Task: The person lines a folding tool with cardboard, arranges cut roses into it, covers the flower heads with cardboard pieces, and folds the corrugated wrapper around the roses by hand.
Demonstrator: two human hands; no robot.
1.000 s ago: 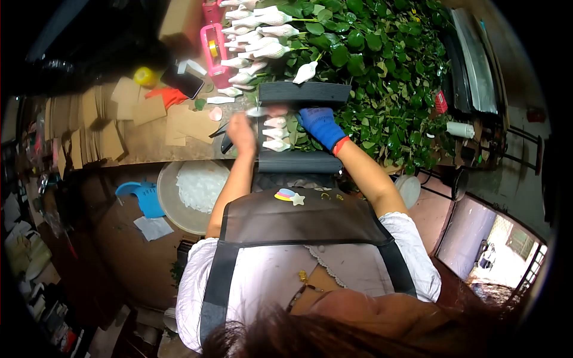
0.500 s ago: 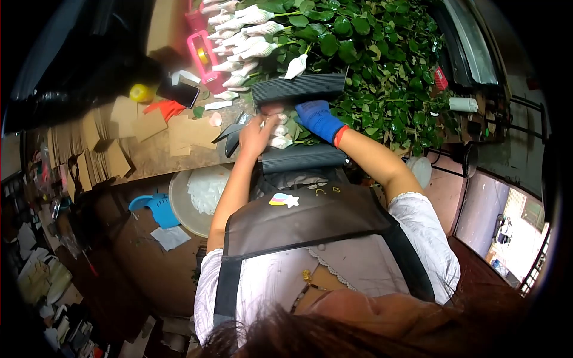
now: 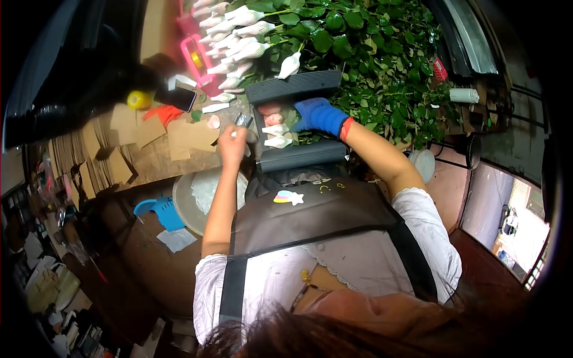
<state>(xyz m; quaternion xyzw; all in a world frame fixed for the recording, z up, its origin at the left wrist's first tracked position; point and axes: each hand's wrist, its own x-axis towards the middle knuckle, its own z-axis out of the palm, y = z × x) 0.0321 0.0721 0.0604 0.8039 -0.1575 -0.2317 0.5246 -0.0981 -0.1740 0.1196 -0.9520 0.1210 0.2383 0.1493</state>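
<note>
Head view, and we go straight to the hands: our left hand, bare, is curled just left of the black frame, with a small white thing showing at the fingers. We cannot tell what that is, nor how firmly it is held. A grey metallic object sits right beside those fingers, its link to the hand unclear. Over on the right, our right hand wears a blue glove and rests at the stem side of the buds; its fingertips are hidden among leaves, so we cannot read its grip.

Between the hands we have the flower heads in a row: two pink buds on the far side, two white-netted buds on the near side. They lie between a far ridged black rail and a near ridged black rail.

Farther out, a single netted bud lies by the far rail, and a pile of netted buds spreads at far left, beside a pink tape dispenser. Leafy stems fill the far right. Left along the table, we spot cardboard pieces, an orange-red cloth and a yellow object.
</note>
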